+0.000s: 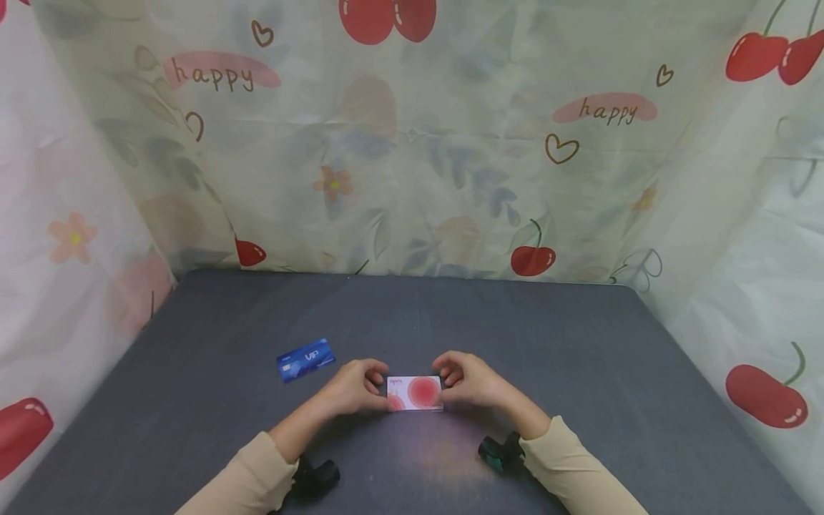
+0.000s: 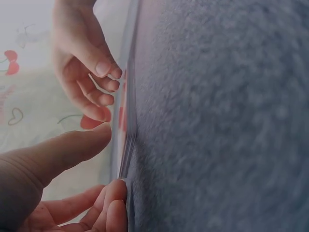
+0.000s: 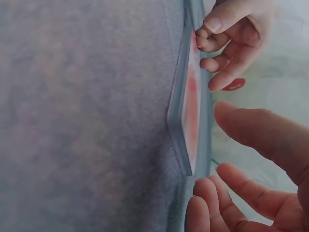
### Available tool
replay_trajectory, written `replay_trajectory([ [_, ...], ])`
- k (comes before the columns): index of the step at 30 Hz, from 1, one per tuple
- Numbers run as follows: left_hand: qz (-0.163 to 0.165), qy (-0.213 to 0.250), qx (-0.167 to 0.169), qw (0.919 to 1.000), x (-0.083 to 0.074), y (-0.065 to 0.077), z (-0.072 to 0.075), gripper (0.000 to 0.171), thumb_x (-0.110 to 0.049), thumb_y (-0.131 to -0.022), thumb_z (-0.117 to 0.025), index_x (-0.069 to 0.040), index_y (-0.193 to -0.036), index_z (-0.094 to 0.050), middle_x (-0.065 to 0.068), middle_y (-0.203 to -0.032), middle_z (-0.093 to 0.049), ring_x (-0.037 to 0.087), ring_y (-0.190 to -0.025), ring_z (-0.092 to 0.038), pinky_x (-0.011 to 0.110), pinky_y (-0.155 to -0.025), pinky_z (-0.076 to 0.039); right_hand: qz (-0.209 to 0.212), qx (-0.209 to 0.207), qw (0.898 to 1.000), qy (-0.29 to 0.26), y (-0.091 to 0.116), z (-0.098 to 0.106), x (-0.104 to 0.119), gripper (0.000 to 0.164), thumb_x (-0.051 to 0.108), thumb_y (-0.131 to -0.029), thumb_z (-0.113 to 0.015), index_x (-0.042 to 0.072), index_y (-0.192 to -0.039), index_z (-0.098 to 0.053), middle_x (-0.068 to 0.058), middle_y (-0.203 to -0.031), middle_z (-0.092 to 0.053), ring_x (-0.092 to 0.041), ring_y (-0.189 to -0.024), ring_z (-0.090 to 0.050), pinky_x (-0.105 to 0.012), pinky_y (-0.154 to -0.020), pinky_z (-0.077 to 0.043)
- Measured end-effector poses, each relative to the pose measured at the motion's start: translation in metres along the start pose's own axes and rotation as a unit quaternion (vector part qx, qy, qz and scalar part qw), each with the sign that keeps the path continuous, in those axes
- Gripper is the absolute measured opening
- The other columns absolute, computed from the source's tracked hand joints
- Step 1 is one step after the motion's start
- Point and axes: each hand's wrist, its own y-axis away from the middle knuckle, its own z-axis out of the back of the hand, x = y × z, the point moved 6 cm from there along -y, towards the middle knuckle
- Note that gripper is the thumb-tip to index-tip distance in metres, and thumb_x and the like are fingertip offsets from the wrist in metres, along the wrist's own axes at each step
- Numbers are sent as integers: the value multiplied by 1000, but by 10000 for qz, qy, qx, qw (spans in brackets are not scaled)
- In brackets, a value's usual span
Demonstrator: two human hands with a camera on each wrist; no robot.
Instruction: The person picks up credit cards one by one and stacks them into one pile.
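A small stack of cards (image 1: 415, 393) lies flat on the table, its top card white and pink with a red circle. Several layered edges show along the stack (image 2: 127, 140) in the left wrist view. My left hand (image 1: 355, 386) is at the stack's left end, fingers loosely bent, thumb apart from the fingers. Whether its fingertips touch the edge I cannot tell. On the opposite side is my right hand (image 1: 473, 380), its thumb and fingers spread around the right end. The right wrist view shows a gap between these fingers (image 3: 207, 193) and the stack (image 3: 186, 111).
A blue card marked VIP (image 1: 305, 360) lies tilted on the dark grey tablecloth (image 1: 412, 315), left of and beyond the left hand. Patterned curtains (image 1: 412, 200) with cherries and flowers enclose the table at the back and sides. Dark devices (image 1: 315, 478) sit at both wrists.
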Motion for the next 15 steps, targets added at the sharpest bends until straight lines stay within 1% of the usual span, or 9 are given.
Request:
replay_trajectory([
  [3,-74,45,-60,9999,2,0,4,58,-14,-67,-82,6,-116,-58,15,-96,-63,17,-79,-64,29,-67,-54,2,-43,10000,32,-3,1,3,44,13,-76,-75,-1,-114,-57,-14,-99,-60,-17,-85,-58,-27,-75,-52],
  [7,-95,31,-117,9999,3,1,10,59,-13,-68,-81,6,-118,-57,16,-97,-63,19,-81,-65,30,-69,-54,43,-71,9999,78,-6,1,9,43,16,-78,-74,0,-114,-58,-15,-101,-61,-17,-86,-58,-29,-77,-53],
  [9,-88,15,-154,9998,3,2,13,58,-13,-68,-81,5,-118,-57,16,-97,-63,19,-81,-65,30,-70,-54,150,-81,9998,134,-8,0,13,42,16,-79,-73,-1,-114,-58,-16,-101,-61,-16,-85,-59,-28,-77,-53],
  [12,-21,29,-231,9997,3,3,17,57,-12,-69,-80,5,-118,-57,15,-97,-62,19,-81,-65,30,-70,-54,307,-107,9992,216,-12,-1,20,40,15,-80,-72,-2,-113,-58,-17,-100,-62,-16,-84,-60,-27,-76,-52],
  [15,182,79,-311,9993,4,6,23,57,-13,-70,-80,2,-120,-57,14,-99,-62,18,-83,-64,31,-71,-54,373,-106,9989,255,-16,-2,26,39,16,-80,-71,-1,-113,-59,-17,-101,-62,-16,-85,-60,-26,-76,-52],
])
